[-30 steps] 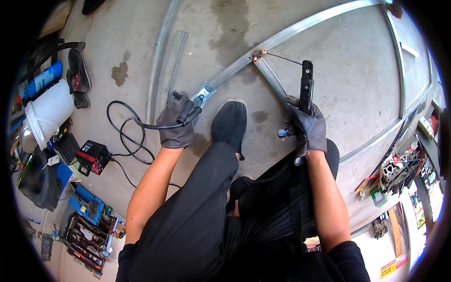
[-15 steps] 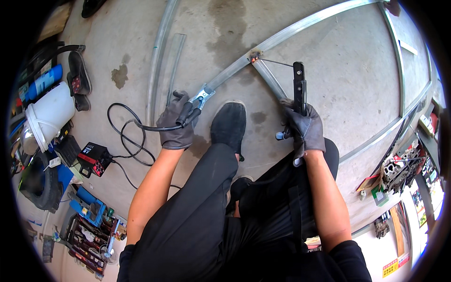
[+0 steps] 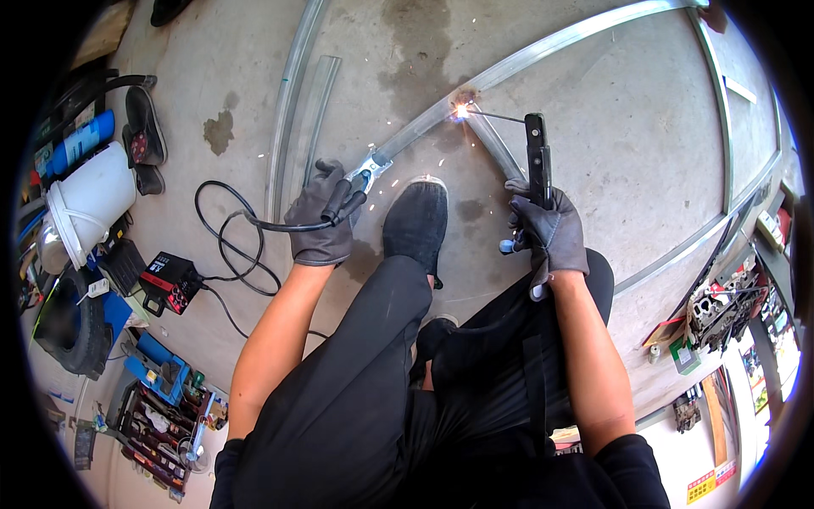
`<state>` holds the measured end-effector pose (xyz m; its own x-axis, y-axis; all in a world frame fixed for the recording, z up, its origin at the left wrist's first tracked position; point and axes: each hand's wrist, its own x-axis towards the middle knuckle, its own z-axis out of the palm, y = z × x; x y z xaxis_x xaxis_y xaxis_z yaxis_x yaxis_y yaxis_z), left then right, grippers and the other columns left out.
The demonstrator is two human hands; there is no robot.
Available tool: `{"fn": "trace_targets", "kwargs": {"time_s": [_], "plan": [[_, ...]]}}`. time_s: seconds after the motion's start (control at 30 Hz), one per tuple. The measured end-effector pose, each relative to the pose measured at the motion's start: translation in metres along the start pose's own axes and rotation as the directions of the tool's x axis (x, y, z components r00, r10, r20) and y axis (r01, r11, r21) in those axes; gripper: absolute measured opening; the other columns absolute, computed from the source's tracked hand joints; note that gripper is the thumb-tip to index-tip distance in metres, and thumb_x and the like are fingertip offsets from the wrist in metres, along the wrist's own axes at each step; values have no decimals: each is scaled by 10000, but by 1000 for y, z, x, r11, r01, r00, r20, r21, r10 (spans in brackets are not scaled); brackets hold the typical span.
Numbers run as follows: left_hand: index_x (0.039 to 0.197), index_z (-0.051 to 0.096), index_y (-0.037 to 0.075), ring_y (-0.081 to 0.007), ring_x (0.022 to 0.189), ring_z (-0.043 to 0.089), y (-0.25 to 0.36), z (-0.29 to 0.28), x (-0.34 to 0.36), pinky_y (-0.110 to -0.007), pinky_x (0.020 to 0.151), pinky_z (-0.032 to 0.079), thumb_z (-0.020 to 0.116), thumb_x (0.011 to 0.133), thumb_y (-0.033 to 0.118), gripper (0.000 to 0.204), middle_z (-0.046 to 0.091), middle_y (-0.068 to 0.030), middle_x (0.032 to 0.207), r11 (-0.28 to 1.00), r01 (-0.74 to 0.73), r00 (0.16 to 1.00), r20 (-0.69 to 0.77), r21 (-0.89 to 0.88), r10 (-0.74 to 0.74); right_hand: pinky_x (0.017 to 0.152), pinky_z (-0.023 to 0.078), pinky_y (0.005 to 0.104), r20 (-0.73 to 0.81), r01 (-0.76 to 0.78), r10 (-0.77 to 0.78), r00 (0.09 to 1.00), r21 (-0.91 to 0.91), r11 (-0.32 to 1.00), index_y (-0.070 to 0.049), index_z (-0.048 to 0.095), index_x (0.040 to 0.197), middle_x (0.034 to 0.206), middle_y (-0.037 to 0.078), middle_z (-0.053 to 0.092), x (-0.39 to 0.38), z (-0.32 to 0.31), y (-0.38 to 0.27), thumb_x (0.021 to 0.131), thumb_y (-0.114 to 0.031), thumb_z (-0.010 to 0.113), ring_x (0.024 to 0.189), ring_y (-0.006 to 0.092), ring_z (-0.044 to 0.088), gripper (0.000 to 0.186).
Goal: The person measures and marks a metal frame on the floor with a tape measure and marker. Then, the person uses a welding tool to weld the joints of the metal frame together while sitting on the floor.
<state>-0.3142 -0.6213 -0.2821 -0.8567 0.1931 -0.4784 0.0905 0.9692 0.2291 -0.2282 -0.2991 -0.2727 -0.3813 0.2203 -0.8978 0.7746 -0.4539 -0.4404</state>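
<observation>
My left hand (image 3: pixel 320 225), in a dark grey glove, is closed around the black handles of a welding earth clamp (image 3: pixel 370 168). Its metal jaws sit on the end of a long galvanized steel tube (image 3: pixel 526 56). In my gloved right hand (image 3: pixel 555 233) is a black electrode holder (image 3: pixel 538 157). A thin welding rod (image 3: pixel 500 115) runs leftward from it to the joint where a shorter steel tube (image 3: pixel 495 144) meets the long one. A bright arc (image 3: pixel 460 110) glows at the rod's tip, with small sparks scattered around. Glare hides the joint itself.
A black cable (image 3: pixel 222 246) loops on the concrete near a small red-and-black welding machine (image 3: pixel 172 284). Loose steel lengths (image 3: pixel 292 102) lie at left. A white bucket (image 3: pixel 93 204), shoes (image 3: pixel 144 127) and a tyre (image 3: pixel 72 327) stand far left; metal parts (image 3: pixel 721 301) lie right.
The dull red glow at the joint has become a bright arc, and sparks have appeared over the floor. The electrode holder has shifted slightly left and down; both hands keep their grip.
</observation>
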Motion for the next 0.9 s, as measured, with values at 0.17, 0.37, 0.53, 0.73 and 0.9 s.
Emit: {"fn": "trace_targets", "kwargs": {"time_s": [0.17, 0.37, 0.53, 0.73, 0.9], "plan": [[1214, 690, 79, -396, 969, 758, -5, 3, -3, -512, 761, 585, 765, 966, 336, 365, 778, -151, 1035, 999, 24, 1000, 12, 34, -25, 464, 511, 269, -28, 95, -96, 995, -40, 995, -15, 788, 1155, 759, 63, 720, 0, 1, -1, 938, -33, 785, 590, 107, 668, 218], [1202, 704, 103, -421, 999, 746, -11, 9, -7, -539, 793, 577, 792, 941, 340, 363, 765, -163, 1111, 1000, 0, 999, -40, -12, -1, 472, 496, 265, -33, 80, -83, 996, -92, 993, -25, 795, 1166, 740, 52, 705, -1, 0, -2, 936, -59, 783, 532, 100, 614, 233], [1173, 716, 117, -429, 1006, 742, -6, 6, -5, -541, 796, 576, 790, 941, 329, 323, 763, -162, 1104, 999, 3, 997, -70, -49, -7, 479, 496, 268, -14, 72, -74, 997, -117, 991, -35, 797, 1161, 735, 48, 701, 1, 0, -1, 931, -76, 787, 516, 98, 598, 234], [1177, 708, 109, -429, 988, 743, -3, 2, -5, -539, 782, 578, 806, 925, 318, 341, 763, -163, 1084, 996, 38, 999, -25, -76, -40, 468, 499, 279, -23, 28, -32, 999, -154, 988, -32, 790, 1161, 732, 50, 699, 0, 0, -3, 932, -80, 790, 511, 102, 598, 234], [1202, 695, 102, -423, 985, 747, -5, 3, -6, -529, 780, 583, 803, 931, 316, 362, 764, -158, 1085, 996, 12, 998, -60, -90, -17, 467, 505, 281, -36, 24, -30, 999, -160, 987, -35, 770, 1144, 752, 45, 707, 2, 0, 0, 930, -102, 817, 533, 99, 614, 229]]}}
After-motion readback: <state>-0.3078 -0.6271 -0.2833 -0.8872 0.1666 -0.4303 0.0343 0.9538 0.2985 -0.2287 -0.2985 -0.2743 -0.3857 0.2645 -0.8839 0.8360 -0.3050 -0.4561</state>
